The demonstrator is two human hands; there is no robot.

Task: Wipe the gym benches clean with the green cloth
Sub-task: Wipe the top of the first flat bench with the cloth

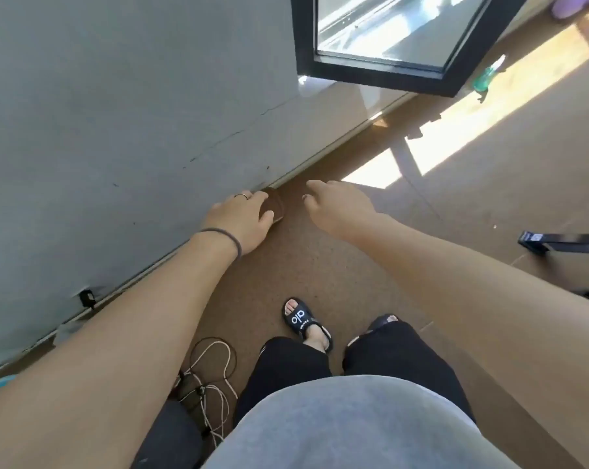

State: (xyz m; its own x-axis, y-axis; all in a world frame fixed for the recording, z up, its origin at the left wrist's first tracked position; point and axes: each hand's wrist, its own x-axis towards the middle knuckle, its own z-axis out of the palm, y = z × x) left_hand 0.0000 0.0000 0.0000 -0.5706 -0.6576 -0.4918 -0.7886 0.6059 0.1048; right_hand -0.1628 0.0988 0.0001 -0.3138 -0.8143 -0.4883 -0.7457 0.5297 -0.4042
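Oddly, no green cloth or bench shows, so their direction and axis cannot be told. The left hand (240, 220) grips a small dark object (275, 208) at the foot of the wall (117, 113). The right hand (337, 203) hangs just beside it, fingers slack and empty. A green bottle (487, 74) stands well apart by the window (387, 35).

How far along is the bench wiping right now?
Nothing looks wiped: neither a bench nor the green cloth is in view. The left hand holds a small dark object by the grey wall; the right hand reaches out open. A green spray bottle stands on the floor near the window. All the wiping seems left.
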